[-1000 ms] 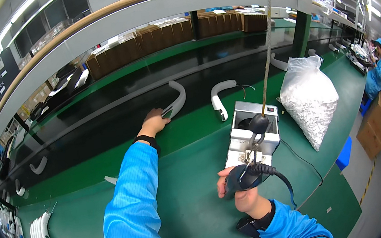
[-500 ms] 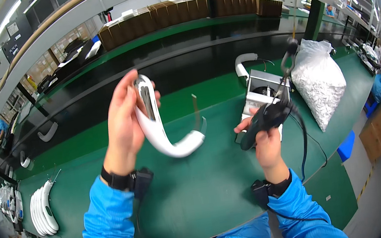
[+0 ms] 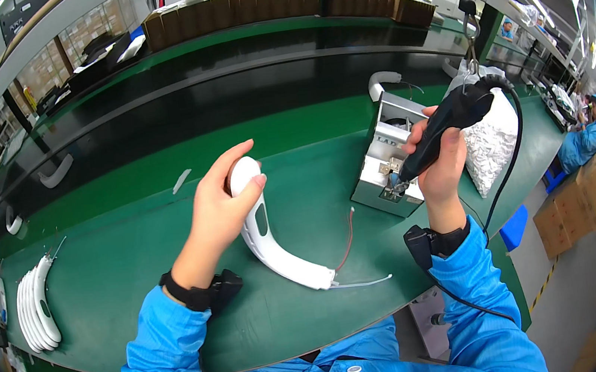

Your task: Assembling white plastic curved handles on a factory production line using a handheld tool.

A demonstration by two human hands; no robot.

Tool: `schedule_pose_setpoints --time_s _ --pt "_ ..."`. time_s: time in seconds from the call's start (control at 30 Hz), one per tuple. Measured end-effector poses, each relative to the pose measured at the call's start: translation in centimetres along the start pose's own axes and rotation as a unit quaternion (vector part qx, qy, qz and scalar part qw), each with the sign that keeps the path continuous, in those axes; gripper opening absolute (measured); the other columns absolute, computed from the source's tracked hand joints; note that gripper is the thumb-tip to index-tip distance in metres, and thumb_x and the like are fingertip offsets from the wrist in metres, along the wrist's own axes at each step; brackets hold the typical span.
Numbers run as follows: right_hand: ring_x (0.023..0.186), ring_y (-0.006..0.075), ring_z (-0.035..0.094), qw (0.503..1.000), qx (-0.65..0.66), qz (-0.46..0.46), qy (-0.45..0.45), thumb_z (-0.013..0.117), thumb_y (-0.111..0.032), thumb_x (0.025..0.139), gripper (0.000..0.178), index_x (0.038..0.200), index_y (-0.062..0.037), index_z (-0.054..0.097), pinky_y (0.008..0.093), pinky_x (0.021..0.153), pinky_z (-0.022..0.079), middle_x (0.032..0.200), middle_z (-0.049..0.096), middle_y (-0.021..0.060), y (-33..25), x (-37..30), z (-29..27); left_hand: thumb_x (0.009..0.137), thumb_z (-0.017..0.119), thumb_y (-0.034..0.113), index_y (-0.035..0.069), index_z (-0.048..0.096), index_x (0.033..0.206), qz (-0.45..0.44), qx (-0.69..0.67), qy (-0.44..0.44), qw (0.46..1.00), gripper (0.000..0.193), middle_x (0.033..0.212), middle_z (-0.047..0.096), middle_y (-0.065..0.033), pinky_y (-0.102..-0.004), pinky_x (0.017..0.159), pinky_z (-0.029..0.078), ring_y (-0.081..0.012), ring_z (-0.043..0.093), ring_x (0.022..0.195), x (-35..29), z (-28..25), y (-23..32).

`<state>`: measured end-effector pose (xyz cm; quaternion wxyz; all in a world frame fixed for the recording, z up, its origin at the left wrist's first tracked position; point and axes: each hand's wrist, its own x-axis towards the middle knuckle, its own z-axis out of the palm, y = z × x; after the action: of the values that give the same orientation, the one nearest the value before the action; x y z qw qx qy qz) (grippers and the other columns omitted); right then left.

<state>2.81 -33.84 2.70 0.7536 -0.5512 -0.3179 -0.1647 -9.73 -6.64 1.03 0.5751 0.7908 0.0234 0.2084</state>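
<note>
My left hand [image 3: 214,208] is closed round the upper end of a curved white handle [image 3: 277,255] with an oblong slot. From the handle's lower end stick out a red wire [image 3: 350,232] and a pale wire [image 3: 363,283]. In my right hand [image 3: 440,167] is a black electric screwdriver [image 3: 457,111], hung by a metal hook and trailing a black cable. Its tip points down at the front of a boxy metal screw feeder [image 3: 366,190]; whether it touches a screw there is too small to tell.
Several white handles [image 3: 37,310] lie stacked at the left. A clear bag of small white parts [image 3: 493,153] stands behind the screwdriver. Another curved white piece [image 3: 381,83] lies beyond the feeder. A small white strip [image 3: 181,181] rests on the green bench [image 3: 137,282]. Co-workers sit farther off.
My left hand has turned the handle over, from its grey-lined inner side to its smooth white side. My right hand has swung the screwdriver's tip down to the feeder's front. My view has shifted slightly.
</note>
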Motion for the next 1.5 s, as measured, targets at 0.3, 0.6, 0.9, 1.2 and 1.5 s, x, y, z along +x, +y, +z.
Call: schedule_pose_setpoints --time_s 0.3,0.6,0.9,1.2,1.5 --pt "0.060 0.0144 0.054 0.988 0.046 0.134 -0.054 0.045 -0.041 0.094 0.048 0.113 0.0038 0.046 0.0255 0.054 0.044 0.073 0.055 0.0087 1.5 -2.2 1.3 0.089 0.061 0.021 -0.001 0.061 0.090 0.020 -0.307 -0.013 0.952 0.022 0.077 0.064 -0.0103 -0.0287 0.064 0.055 -0.0167 0.064 0.069 2.8 7.7 -0.2" --pt "0.063 0.0169 0.056 0.960 0.188 0.196 -0.064 0.056 -0.076 0.069 0.086 0.113 -0.0027 0.045 0.0323 0.066 0.048 0.072 0.054 0.0085 0.7 -8.8 7.9 0.088 0.062 0.025 -0.001 0.062 0.092 0.034 -0.302 -0.022 0.952 0.026 0.078 0.065 -0.0094 -0.0252 0.060 0.051 -0.0151 0.064 0.067 2.8 8.0 -0.6" --pt "0.064 0.0160 0.056 0.947 0.181 0.243 -0.102 0.059 -0.076 0.066 0.086 0.109 -0.0030 0.045 0.0301 0.065 0.048 0.072 0.055 0.0078 1.7 -9.5 8.7 0.087 0.063 0.026 0.001 0.061 0.093 0.023 -0.285 -0.026 0.958 0.026 0.080 0.064 -0.0078 -0.0250 0.062 0.051 -0.0138 0.063 0.069 2.9 7.8 -0.7" --pt "0.057 0.0166 0.053 0.956 0.135 0.218 -0.141 0.049 -0.077 0.074 0.076 0.104 -0.0078 0.042 0.0325 0.063 0.048 0.068 0.052 0.0070 2.6 -10.4 8.7 0.085 0.067 0.029 0.002 0.061 0.096 0.010 -0.270 -0.027 0.962 0.030 0.083 0.063 -0.0075 -0.0255 0.064 0.051 -0.0135 0.062 0.072 2.7 8.0 -0.7" --pt "0.056 0.0169 0.053 0.955 0.132 0.217 -0.156 0.046 -0.078 0.075 0.078 0.106 -0.0063 0.043 0.0311 0.062 0.047 0.068 0.052 0.0057 2.7 -9.8 8.3 0.085 0.067 0.025 0.001 0.060 0.096 0.047 -0.228 -0.018 0.972 0.027 0.083 0.063 -0.0077 -0.0258 0.065 0.051 -0.0129 0.062 0.073 3.2 8.9 -0.8"
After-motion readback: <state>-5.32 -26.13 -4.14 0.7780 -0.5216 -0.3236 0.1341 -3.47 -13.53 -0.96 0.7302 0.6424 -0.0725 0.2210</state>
